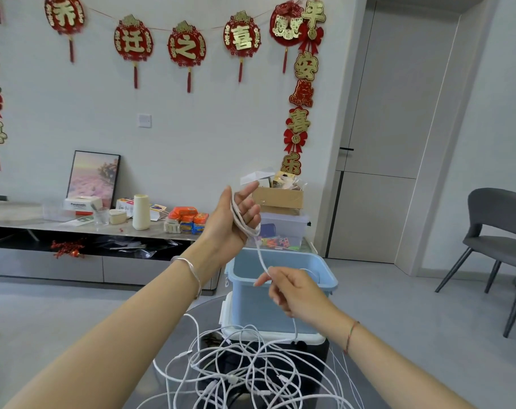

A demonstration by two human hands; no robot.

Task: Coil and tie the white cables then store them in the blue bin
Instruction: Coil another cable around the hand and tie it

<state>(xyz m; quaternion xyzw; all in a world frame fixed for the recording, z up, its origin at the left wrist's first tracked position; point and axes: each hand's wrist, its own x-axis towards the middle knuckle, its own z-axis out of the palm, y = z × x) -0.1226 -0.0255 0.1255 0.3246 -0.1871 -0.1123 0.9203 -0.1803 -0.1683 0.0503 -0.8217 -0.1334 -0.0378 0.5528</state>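
Note:
My left hand [236, 215] is raised above the blue bin [324, 274], palm up, with several loops of a white cable [241, 221] wound around the palm and fingers. The same cable runs down to my right hand [292, 292], which pinches it between thumb and fingers just in front of the bin. From there it drops into a tangled heap of white cables [245, 376] on the glass table. The bin is open on top; what lies inside is hidden by its wall and my right hand.
The bin stands on a white lid or base [230, 317] on the round glass table [168, 349]. A grey chair [498, 240] is at the right. A low cabinet [74, 228] with boxes, a cup and tissue packs runs along the left wall.

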